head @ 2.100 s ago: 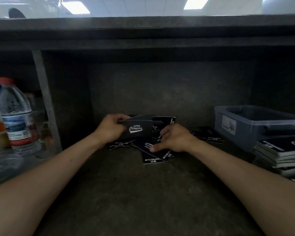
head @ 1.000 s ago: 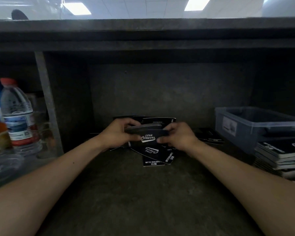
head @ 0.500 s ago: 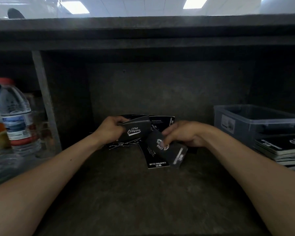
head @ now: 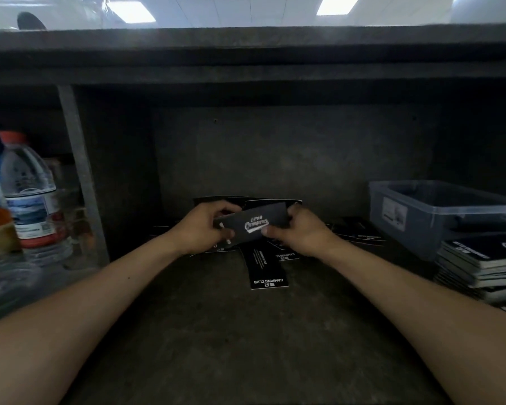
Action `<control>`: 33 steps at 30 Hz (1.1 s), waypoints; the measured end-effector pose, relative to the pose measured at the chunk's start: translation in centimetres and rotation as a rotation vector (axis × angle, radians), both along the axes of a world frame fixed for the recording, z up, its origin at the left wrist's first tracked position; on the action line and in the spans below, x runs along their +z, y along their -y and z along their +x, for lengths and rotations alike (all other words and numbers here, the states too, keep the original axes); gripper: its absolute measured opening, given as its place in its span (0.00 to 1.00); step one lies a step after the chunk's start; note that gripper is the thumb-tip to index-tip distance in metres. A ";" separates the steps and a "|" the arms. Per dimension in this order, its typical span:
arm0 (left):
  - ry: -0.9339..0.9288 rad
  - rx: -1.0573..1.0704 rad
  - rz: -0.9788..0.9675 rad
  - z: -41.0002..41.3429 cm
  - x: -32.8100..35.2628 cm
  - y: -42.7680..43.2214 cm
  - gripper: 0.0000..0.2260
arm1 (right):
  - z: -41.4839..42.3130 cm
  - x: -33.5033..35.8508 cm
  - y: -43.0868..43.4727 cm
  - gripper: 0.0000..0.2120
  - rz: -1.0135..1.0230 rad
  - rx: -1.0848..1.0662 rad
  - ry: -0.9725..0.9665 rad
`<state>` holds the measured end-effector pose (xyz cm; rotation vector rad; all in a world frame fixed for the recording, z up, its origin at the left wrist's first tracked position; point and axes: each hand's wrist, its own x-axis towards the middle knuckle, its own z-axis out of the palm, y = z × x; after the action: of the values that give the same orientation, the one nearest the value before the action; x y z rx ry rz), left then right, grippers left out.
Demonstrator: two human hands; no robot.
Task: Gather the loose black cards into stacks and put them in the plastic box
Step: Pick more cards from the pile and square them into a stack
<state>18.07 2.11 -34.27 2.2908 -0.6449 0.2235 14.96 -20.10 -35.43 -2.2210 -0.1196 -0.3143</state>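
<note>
A small bundle of black cards [head: 254, 225] with white script on the top one is held above the desk [head: 246, 346], at the back of it, between both hands. The left hand [head: 200, 229] grips the left end of the bundle with its fingers curled around the edge, and the right hand [head: 301, 232] pinches the right end, with the thumb on the lower edge of the top card. Under the hands, more loose black cards [head: 265, 270] lie scattered on the desk, and one long card with the words "CAMPING CLUB" points toward the person. A few other cards [head: 360, 233] lie flat to the right of the hands, near the plastic box [head: 421, 217]. The box is translucent and stands at the right side of the desk; what is inside I cannot tell. Just in front of the box is a tall stack of black cards [head: 485, 261]. At the far left, behind a metal post, stands a water bottle [head: 31, 194] with a red cap.
</note>
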 end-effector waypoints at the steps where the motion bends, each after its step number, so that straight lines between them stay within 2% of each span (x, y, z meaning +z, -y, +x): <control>1: 0.025 0.012 -0.022 0.2 0.0 -0.1 0.20 | 0.0 0.1 0.1 0.31 -0.139 -0.057 -0.005; 4: 0.051 0.069 -0.160 0.3 0.2 -0.4 0.22 | -0.6 0.4 0.2 0.49 -0.241 -0.101 -0.100; 6: 0.052 0.096 -0.203 0.4 0.4 -0.4 0.22 | -1.0 0.3 -0.2 0.54 -0.319 -0.039 -0.132; 10: -0.005 0.103 -0.154 0.4 0.0 -0.2 0.18 | -1.3 0.9 -0.6 0.47 -0.353 0.129 -0.183; 12: -0.004 0.101 -0.147 0.4 0.0 -0.2 0.18 | -1.4 1.5 -0.2 0.37 -0.429 0.178 -0.183; 14: 0.011 0.096 -0.144 0.4 0.1 -0.2 0.18 | -1.5 1.6 0.2 0.22 -0.534 0.173 -0.131; 16: 0.009 0.099 -0.136 0.4 0.1 -0.2 0.18 | -1.4 1.6 0.4 0.17 -0.603 0.128 -0.061; 20: -0.001 0.108 -0.131 0.3 0.0 -0.1 0.17 | -1.2 1.8 0.7 0.20 -0.631 0.110 -0.024; 24: 0.003 0.109 -0.127 0.3 0.0 -0.1 0.17 | -1.4 1.4 0.9 0.17 -0.510 0.271 -0.097; 29: -0.002 0.105 -0.157 0.4 -0.1 -0.2 0.15 | -1.7 1.4 0.1 0.30 -0.546 0.322 -0.118; 33: -0.013 0.081 -0.170 0.5 -0.1 -0.3 0.15 | -1.9 1.5 -0.4 0.34 -0.605 0.177 -0.159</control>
<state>18.55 2.38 -34.33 2.1544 -0.5068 0.2911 13.10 -19.70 -33.91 -2.7972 -0.3625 0.0052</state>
